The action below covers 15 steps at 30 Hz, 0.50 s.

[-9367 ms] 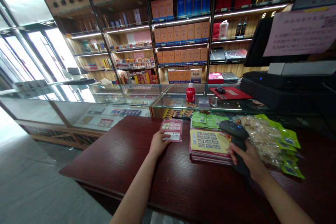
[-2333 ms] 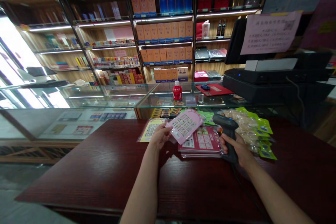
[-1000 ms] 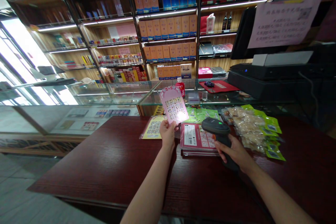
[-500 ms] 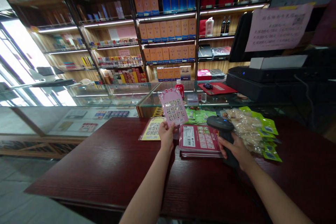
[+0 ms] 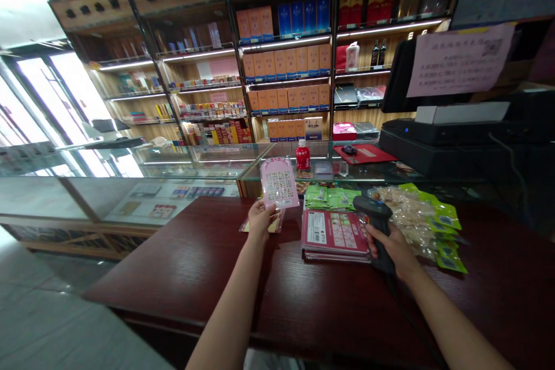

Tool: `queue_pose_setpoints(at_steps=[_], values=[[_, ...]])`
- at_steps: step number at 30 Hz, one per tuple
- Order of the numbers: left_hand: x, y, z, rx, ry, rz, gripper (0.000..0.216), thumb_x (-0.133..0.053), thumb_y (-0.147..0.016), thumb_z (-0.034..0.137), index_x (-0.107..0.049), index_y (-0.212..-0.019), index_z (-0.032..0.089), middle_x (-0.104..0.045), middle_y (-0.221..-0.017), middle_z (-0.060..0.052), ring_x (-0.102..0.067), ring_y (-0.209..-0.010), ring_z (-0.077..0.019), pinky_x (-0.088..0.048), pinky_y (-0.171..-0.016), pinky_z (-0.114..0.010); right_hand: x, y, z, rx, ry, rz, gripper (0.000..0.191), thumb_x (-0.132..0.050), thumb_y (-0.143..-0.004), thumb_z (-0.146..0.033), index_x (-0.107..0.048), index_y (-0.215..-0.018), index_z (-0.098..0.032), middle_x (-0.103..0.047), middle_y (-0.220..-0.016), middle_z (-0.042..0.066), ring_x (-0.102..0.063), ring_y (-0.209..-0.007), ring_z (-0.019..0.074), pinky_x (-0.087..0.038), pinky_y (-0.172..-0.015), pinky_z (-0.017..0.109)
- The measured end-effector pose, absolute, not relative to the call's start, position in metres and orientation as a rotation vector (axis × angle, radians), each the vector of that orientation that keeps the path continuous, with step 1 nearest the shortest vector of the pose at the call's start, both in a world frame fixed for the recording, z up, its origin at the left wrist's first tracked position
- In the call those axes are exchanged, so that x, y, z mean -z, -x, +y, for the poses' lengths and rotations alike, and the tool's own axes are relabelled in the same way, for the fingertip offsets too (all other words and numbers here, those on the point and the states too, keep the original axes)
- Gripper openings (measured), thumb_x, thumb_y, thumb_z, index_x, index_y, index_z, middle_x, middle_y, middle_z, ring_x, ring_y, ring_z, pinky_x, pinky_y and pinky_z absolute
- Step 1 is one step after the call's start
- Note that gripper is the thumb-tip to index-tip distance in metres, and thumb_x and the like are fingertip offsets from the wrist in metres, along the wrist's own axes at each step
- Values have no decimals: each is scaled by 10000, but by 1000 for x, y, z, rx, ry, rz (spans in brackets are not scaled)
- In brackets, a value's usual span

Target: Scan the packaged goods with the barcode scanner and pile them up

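My left hand pinches the bottom edge of a pink sticker card and holds it upright above the dark red table. Under that hand a yellow card lies flat on the table. My right hand grips the handle of a black barcode scanner, whose head points left over a stack of pink packets. The two hands are about a packet's width apart.
Green packets and clear snack bags lie behind and right of the stack. A glass counter with a red bottle stands behind the table. A black register is at the right. Shelves of boxes fill the wall.
My left hand has carried the pink card a little left and lower, over the yellow card. My right hand with the scanner has stayed by the stack.
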State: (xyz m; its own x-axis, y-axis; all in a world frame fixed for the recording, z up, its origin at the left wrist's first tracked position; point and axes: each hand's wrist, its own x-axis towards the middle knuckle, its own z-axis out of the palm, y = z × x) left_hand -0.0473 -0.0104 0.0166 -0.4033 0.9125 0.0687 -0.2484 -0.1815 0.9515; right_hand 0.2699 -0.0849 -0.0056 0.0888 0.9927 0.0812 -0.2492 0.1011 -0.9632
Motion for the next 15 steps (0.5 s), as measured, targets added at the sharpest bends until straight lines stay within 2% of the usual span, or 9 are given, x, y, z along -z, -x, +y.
queue_pose_setpoints(at_steps=[4,11,15], values=[[-10,86,-29,-1665,-896,1355,322,-760,-539,176,-529,-761,145,-638,-633,-6,-613,-496,-116,-471,-470,-198,7,-268,-84,-1177,992,-1008,403,-815,-640,-451,-540,-789,-196,-575,-539,-46,-476,-365,87,-388,-332,202],[10,120,-47,-1498,-1030,1761,178,-659,-611,182,-575,-761,138,-614,-579,-3,-549,-454,-121,-413,-451,-220,12,-268,-83,-1199,1006,-1026,405,-816,-657,-437,-545,-841,-198,-570,-536,-57,-477,-377,87,-412,-341,203],[14,131,-46,-1306,-1357,2091,203,-662,-664,289,-682,-784,126,-683,-700,-67,-640,-655,-210,-460,-600,-280,13,-269,-84,-1198,987,-1020,401,-807,-677,-428,-537,-872,-204,-563,-535,-62,-471,-387,87,-408,-342,198]])
